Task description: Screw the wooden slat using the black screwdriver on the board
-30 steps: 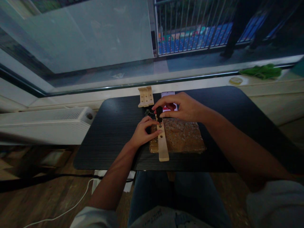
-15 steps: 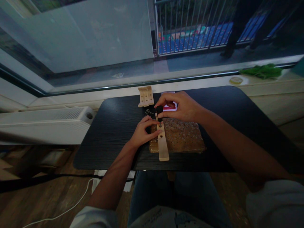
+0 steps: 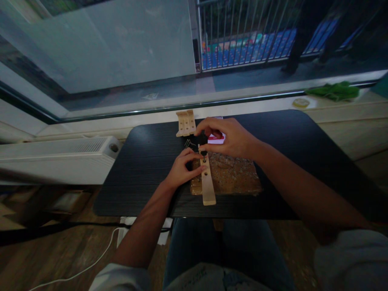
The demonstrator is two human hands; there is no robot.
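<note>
Beyond your table [image 3: 127,173] stands a wide window [image 3: 136,48], with a railing [image 3: 236,44] and blue ground showing through the glass. On the sill [image 3: 145,117], past the far right corner of the table, sit a yellowish ring [image 3: 301,103] (perhaps a roll of tape) and a crumpled green bundle [image 3: 335,91]. A white radiator [image 3: 54,161] runs beyond the table's left edge, and a white cable [image 3: 91,266] trails over the floor below.

Near the middle of the table's near edge lies a brown block [image 3: 235,173] in shiny clear wrapping. Your wooden strip [image 3: 208,190] lies across the left part of the block, its near end jutting past the block's near side towards you; one dark hole shows in it. Your left hand [image 3: 183,167] is clamped on that strip from the left, the thumb nearer you than the forefinger. Your right hand [image 3: 232,137] has its thumb and fingers closed on a black-handled driver [image 3: 204,153], held upright, its shaft meeting the strip just beside your left forefinger (whether a screw sits under the tip is too small to tell).

Just beyond your left hand lies a small heap of screws [image 3: 189,143]. Farther off, at the table's far edge, three drilled wooden pieces [image 3: 186,124] rest side by side. A phone [image 3: 216,139] with a lit screen lies partly hidden behind your right hand.
</note>
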